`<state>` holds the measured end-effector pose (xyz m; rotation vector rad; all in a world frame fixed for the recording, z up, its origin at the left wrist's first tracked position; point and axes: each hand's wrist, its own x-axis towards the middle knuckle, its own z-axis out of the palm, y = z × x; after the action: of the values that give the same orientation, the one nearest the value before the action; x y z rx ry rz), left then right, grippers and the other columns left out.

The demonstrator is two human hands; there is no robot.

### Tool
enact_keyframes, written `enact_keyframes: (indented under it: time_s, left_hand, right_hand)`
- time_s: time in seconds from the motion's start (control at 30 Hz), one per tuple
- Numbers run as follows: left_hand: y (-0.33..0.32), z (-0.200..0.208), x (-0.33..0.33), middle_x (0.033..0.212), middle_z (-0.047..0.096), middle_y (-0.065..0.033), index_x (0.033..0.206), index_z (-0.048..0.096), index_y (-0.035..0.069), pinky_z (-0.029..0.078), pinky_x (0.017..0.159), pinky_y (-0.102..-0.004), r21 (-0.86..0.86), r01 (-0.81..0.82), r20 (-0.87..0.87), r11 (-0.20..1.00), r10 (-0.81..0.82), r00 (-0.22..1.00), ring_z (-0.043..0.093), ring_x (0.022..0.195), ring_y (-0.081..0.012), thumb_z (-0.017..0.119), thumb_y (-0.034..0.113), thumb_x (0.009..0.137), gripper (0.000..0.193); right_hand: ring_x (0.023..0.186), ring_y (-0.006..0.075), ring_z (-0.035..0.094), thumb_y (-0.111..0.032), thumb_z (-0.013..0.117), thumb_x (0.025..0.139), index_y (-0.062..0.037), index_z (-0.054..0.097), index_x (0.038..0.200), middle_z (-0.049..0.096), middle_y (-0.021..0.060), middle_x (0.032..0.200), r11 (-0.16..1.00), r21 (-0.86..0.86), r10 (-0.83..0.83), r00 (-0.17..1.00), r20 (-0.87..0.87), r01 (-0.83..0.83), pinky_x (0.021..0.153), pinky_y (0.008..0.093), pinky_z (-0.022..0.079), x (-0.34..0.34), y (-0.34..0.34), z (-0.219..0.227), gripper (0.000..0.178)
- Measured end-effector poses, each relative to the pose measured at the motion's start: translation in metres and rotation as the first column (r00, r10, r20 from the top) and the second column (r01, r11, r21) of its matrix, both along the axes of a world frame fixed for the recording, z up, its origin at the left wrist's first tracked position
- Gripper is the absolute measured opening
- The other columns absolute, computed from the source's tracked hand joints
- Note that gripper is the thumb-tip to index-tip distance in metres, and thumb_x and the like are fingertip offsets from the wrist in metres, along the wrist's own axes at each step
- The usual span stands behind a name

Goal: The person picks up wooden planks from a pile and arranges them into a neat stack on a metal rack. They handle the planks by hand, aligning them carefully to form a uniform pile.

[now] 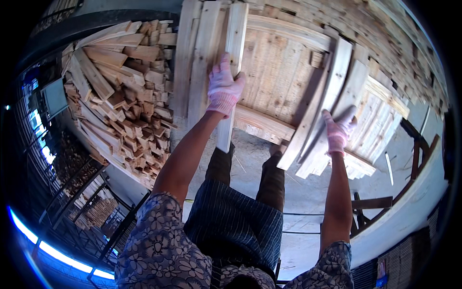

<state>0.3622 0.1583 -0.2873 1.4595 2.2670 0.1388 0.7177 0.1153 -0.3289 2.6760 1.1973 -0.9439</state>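
The left hand's fingers (226,65), in a pink-and-white knit glove, are closed around a long pale board (231,72), gripping it partway along so the lower end hangs past the near edge of the wooden platform (276,77) and over the person's legs. The right hand (338,130), gloved the same way, has its fingers wrapped over two or three slanting boards (327,101) that lean across the platform's right side, their lower ends jutting beyond its near edge.

Each hand holds its load alone. The single board, held off its middle, could tip and swing down toward the knees. The slanting bundle looks loose, so one piece could slide out from under the fingers and drop to the concrete floor (308,192); rough sawn edges could also snag the gloves.

The boards are light, raw timber, flat and narrow, with visible grain and knots. To the left, well apart, stands a heap of short offcuts (120,91).
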Motion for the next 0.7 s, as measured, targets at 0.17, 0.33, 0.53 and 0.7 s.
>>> enact_keyframes:
  time_s: [0.17,0.33,0.53,0.7]
  left_hand:
    - [0.025,-0.039,-0.016,0.147,0.026,-0.0268,0.147,0.034,0.012,0.033,0.102,-0.0659,-0.147,0.211,-0.444,0.966,-0.255,0.859,0.024,0.137,-0.0494,0.071,0.047,0.079,0.084]
    - [0.019,-0.044,-0.04,0.149,0.027,-0.0302,0.151,0.03,0.013,0.039,0.092,-0.0659,-0.245,0.277,-0.479,0.929,-0.364,0.799,0.029,0.135,-0.0521,0.07,0.049,0.081,0.089]
    - [0.025,-0.041,-0.045,0.149,0.027,-0.0278,0.151,0.03,0.017,0.04,0.092,-0.0642,-0.324,0.251,-0.468,0.912,-0.385,0.795,0.03,0.134,-0.0509,0.069,0.051,0.082,0.087]
    - [0.036,-0.016,-0.057,0.15,0.027,-0.0234,0.152,0.028,0.02,0.037,0.098,-0.0608,-0.351,0.362,-0.302,0.864,-0.47,0.829,0.033,0.132,-0.0449,0.069,0.055,0.08,0.089]
  right_hand:
    - [0.142,0.0333,0.039,-0.042,0.082,0.078,-0.0172,0.006,0.162,0.03,0.0212,0.16,0.981,0.174,-0.068,0.994,-0.087,0.083,0.114,0.0377,0.034,0.065,-0.025,-0.042,0.116]
    - [0.132,0.0363,0.051,-0.036,0.081,0.08,-0.0169,0.006,0.162,0.044,0.0235,0.151,0.981,-0.1,-0.175,0.979,-0.103,0.165,0.111,0.0385,0.04,0.036,-0.01,0.025,0.113]
    - [0.119,0.035,0.056,-0.037,0.079,0.081,-0.0179,0.004,0.161,0.045,0.0255,0.146,0.993,0.111,0.065,0.984,-0.164,-0.047,0.103,0.0397,0.046,-0.051,-0.059,0.062,0.111]
    - [0.086,0.0212,0.065,-0.04,0.073,0.082,-0.0114,0.0,0.161,0.059,0.0158,0.128,0.954,0.165,0.273,0.954,-0.122,-0.252,0.074,0.0343,0.057,-0.196,0.002,0.011,0.111]
